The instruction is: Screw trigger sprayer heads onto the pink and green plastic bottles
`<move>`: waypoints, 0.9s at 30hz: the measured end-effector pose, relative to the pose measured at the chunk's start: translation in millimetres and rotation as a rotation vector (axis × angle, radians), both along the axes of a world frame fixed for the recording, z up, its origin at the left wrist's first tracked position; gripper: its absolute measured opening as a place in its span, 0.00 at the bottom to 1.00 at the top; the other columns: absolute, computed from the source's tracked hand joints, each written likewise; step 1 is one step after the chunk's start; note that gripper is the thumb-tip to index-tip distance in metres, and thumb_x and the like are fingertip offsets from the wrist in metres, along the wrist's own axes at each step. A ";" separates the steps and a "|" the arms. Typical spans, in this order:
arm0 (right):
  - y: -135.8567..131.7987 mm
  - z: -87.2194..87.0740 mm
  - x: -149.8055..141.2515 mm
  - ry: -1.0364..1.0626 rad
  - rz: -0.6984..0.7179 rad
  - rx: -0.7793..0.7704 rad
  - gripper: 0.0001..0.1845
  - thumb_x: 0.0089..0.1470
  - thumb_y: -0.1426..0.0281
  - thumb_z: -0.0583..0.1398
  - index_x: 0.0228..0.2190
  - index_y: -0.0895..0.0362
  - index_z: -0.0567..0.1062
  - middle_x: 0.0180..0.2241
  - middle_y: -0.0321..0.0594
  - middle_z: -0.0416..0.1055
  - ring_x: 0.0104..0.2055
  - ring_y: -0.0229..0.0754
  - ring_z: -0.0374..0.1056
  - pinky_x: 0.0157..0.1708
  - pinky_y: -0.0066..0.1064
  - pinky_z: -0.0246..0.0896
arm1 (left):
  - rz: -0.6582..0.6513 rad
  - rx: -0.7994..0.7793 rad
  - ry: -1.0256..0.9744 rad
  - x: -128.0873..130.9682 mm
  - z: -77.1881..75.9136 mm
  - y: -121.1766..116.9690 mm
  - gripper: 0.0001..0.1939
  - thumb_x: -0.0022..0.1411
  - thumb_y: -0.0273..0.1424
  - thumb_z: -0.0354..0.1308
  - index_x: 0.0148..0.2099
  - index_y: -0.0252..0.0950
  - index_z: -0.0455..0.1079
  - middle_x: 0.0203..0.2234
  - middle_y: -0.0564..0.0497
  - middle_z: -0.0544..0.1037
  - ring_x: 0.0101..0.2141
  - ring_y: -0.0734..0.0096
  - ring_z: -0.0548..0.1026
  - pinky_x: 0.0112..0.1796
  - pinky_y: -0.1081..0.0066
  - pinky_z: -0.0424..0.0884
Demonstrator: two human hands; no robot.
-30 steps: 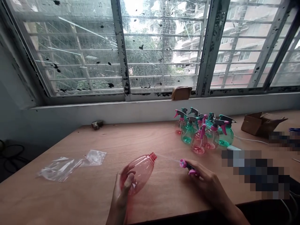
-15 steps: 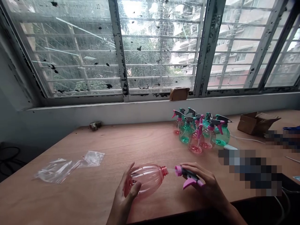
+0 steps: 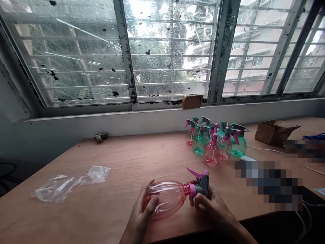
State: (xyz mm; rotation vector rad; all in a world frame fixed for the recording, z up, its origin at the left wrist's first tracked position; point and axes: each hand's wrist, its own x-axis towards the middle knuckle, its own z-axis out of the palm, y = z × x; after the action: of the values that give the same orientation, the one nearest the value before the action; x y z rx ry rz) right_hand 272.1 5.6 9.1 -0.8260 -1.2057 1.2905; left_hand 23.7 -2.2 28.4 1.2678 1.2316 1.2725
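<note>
Head view: left hand (image 3: 142, 211) wrapped round the base end of a clear pink bottle (image 3: 169, 200), thumb on the near side, fingertips over the top edge. Right hand (image 3: 212, 203) closed on a grey-and-pink spray head (image 3: 202, 185), fingers curled below and behind it; exact finger contacts partly hidden.

Bottle lies roughly level on its side, neck to the right, above the near part of the wooden table (image 3: 134, 152). Whether its underside touches the wood: cannot tell. Pink collar (image 3: 193, 190) sits at the bottle mouth, in line with the neck; some pink threads show between collar and shoulder. Trigger (image 3: 194, 173) points up and to the left.

Further out, left: crumpled clear plastic bags (image 3: 59, 188) flat on the table; small metallic object (image 3: 101, 137) near the far edge. Beyond the right hand: group of pink and green spray bottles (image 3: 210, 154), upright, close together, with liquid in the bottoms of several. Right of these: open cardboard box (image 3: 269, 134), white cable (image 3: 266, 149). Brown block (image 3: 192, 101) on the sill, against the window frame. Area at right pixelated, contents unreadable.
</note>
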 end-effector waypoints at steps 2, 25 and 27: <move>1.5 0.2 -0.9 0.009 0.029 -0.047 0.34 0.43 0.51 0.74 0.46 0.57 0.75 0.19 0.31 0.71 0.17 0.36 0.59 0.18 0.25 0.51 | 0.006 0.004 0.000 4.6 -1.9 0.6 0.39 0.59 0.54 0.61 0.66 0.40 0.63 0.57 0.41 0.76 0.58 0.44 0.70 0.61 0.52 0.61; -2.2 -7.5 4.8 -0.108 -0.043 -0.030 0.25 0.46 0.53 0.73 0.36 0.58 0.75 0.22 0.35 0.73 0.19 0.36 0.62 0.20 0.26 0.55 | -0.154 0.101 0.002 0.9 9.9 -16.1 0.32 0.56 0.44 0.69 0.61 0.45 0.69 0.58 0.44 0.76 0.60 0.45 0.71 0.60 0.55 0.66; -2.2 -7.7 4.6 -0.102 -0.041 -0.016 0.25 0.48 0.53 0.72 0.37 0.58 0.73 0.22 0.37 0.75 0.19 0.37 0.63 0.20 0.27 0.55 | -0.195 0.099 -0.001 0.2 8.0 -14.2 0.33 0.56 0.46 0.69 0.62 0.44 0.68 0.58 0.44 0.76 0.60 0.46 0.70 0.60 0.56 0.66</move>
State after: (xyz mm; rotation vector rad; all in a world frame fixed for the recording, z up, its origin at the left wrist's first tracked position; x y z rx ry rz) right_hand 276.6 3.3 1.4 -0.9327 -1.2541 1.2385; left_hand 23.9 -16.3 36.4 1.4211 1.0274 1.2041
